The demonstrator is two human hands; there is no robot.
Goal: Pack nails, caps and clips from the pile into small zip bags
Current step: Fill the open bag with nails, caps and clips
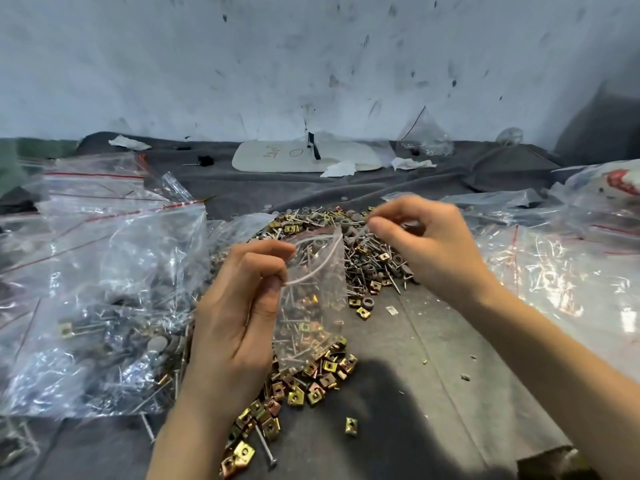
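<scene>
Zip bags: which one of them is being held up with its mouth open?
The small zip bag in the middle, gripped by the left hand, its mouth spread open. The big bags at left and right lie unheld on the cloth.

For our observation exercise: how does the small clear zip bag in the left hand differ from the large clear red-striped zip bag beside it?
The small clear zip bag hangs from the left hand, mouth open; the large clear red-striped zip bag lies on the grey cloth. The small bag holds few parts, the large bag many. Both are transparent plastic.

Grey cloth [450, 393] under hardware pile [367, 258], bags [104, 271]
</scene>
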